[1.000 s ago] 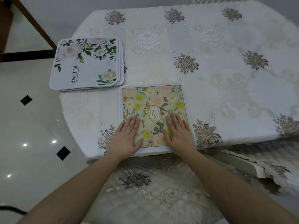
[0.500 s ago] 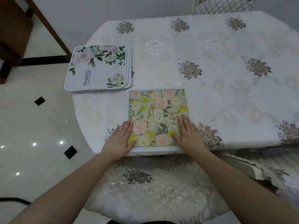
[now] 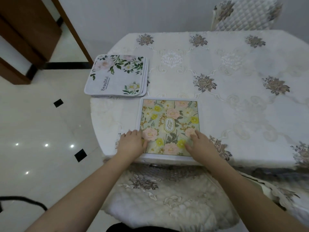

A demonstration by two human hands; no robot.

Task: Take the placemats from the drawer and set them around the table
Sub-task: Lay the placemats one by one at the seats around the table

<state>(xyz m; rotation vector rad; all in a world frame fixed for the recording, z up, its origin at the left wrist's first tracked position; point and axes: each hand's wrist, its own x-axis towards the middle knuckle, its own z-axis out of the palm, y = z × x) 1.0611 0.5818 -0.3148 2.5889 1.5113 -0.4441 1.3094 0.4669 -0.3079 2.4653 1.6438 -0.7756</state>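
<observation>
A green floral placemat (image 3: 169, 121) marked "GARDEN" lies flat at the near edge of the table (image 3: 234, 101), which wears a white embroidered cloth. My left hand (image 3: 132, 144) rests on the mat's near left corner, fingers loosely bent. My right hand (image 3: 199, 144) rests on its near right part, fingers relaxed. A stack of white placemats (image 3: 117, 76) printed "Beautiful" with flowers sits at the table's left edge, overhanging it a little.
A quilted chair seat (image 3: 167, 198) is tucked under the table edge below my arms. Another quilted chair back (image 3: 245, 14) stands at the far side. A brown wooden door frame (image 3: 33, 39) and tiled floor (image 3: 41, 131) lie to the left.
My hands have slid apart and back toward the mat's near corners, and their fingers have gone from flat to loosely bent. The camera has pulled back and risen.
</observation>
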